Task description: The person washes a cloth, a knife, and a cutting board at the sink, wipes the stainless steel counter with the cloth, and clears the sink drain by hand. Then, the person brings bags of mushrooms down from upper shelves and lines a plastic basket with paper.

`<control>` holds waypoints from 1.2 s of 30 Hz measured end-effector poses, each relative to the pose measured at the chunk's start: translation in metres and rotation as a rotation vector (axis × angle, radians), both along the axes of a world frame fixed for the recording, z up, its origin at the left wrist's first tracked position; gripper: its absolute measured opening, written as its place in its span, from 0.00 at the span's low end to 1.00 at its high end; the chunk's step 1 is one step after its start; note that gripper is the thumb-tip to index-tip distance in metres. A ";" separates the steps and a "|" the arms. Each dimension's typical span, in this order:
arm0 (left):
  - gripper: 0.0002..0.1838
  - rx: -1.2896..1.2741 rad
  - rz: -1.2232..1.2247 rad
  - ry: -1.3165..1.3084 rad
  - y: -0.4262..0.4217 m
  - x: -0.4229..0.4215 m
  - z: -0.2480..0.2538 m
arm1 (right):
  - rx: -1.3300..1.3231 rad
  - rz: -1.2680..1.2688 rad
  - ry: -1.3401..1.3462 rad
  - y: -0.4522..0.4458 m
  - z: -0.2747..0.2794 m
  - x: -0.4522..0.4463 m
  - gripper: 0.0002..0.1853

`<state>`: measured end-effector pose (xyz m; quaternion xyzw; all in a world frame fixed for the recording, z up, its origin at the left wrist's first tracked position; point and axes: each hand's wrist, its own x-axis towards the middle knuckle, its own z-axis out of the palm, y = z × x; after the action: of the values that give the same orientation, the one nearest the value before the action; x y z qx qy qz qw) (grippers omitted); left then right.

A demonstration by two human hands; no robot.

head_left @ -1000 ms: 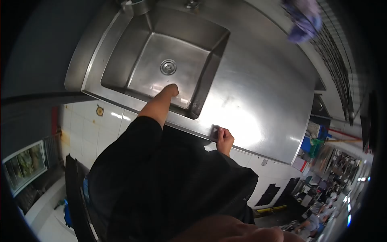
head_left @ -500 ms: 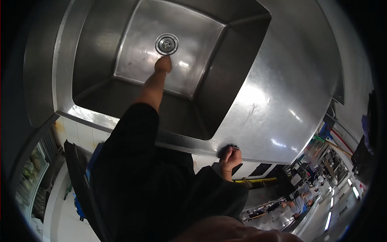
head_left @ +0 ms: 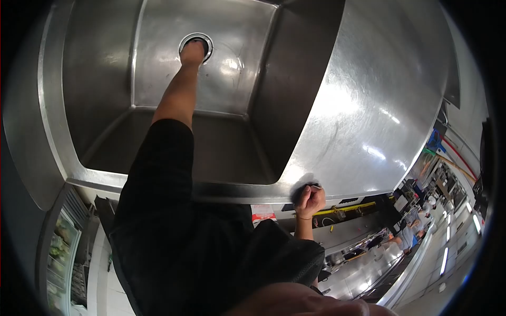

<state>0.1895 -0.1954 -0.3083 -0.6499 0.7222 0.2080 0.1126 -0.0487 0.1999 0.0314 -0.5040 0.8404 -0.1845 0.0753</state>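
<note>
My left hand [head_left: 192,53] reaches down to the round drain [head_left: 210,44] in the floor of a deep steel sink [head_left: 221,84]. Its fingers point downward and are hidden behind the back of the hand; the drain opening around them looks dark. My right hand [head_left: 310,199] is closed at the front edge of the steel counter [head_left: 363,116], to the right of the sink. The thumb presses against the curled fingers, and what they hold, if anything, is too small to make out. A dark shadow or reflection lies beside that hand on the metal.
A glass-fronted cabinet [head_left: 62,253] stands at the lower left. Beyond the counter, at the lower right, are a steel work surface [head_left: 363,271], a yellow bar [head_left: 350,207] and a person [head_left: 408,235] farther off. A red and white item [head_left: 262,213] lies below the counter edge.
My left hand has moved from the near part of the sink floor onto the drain. The view has come closer to the sink. My right hand stays closed by the counter edge.
</note>
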 end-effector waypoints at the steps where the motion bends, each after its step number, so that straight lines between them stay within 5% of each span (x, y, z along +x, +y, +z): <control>1: 0.14 0.002 -0.010 0.005 0.000 -0.001 0.001 | 0.002 -0.010 0.005 0.000 0.001 0.000 0.13; 13: 0.11 0.098 -0.273 0.006 -0.007 0.007 0.026 | 0.018 -0.044 0.003 0.002 0.001 0.002 0.15; 21: 0.07 0.065 -0.125 0.417 -0.022 0.054 0.067 | -0.011 -0.037 -0.015 0.001 -0.003 0.001 0.15; 26: 0.13 0.080 -0.375 0.072 -0.020 0.026 0.048 | 0.004 -0.022 -0.008 -0.001 0.001 0.001 0.15; 29: 0.13 0.146 -0.305 -0.112 -0.014 0.004 0.036 | -0.018 -0.024 0.016 0.001 0.000 0.000 0.14; 36: 0.13 0.131 -0.216 -0.112 -0.013 -0.014 0.019 | -0.014 -0.027 0.002 -0.001 0.002 0.002 0.13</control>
<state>0.1751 -0.2081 -0.2888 -0.5703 0.7654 0.2047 0.2169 -0.0468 0.1987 0.0338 -0.4932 0.8459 -0.1911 0.0684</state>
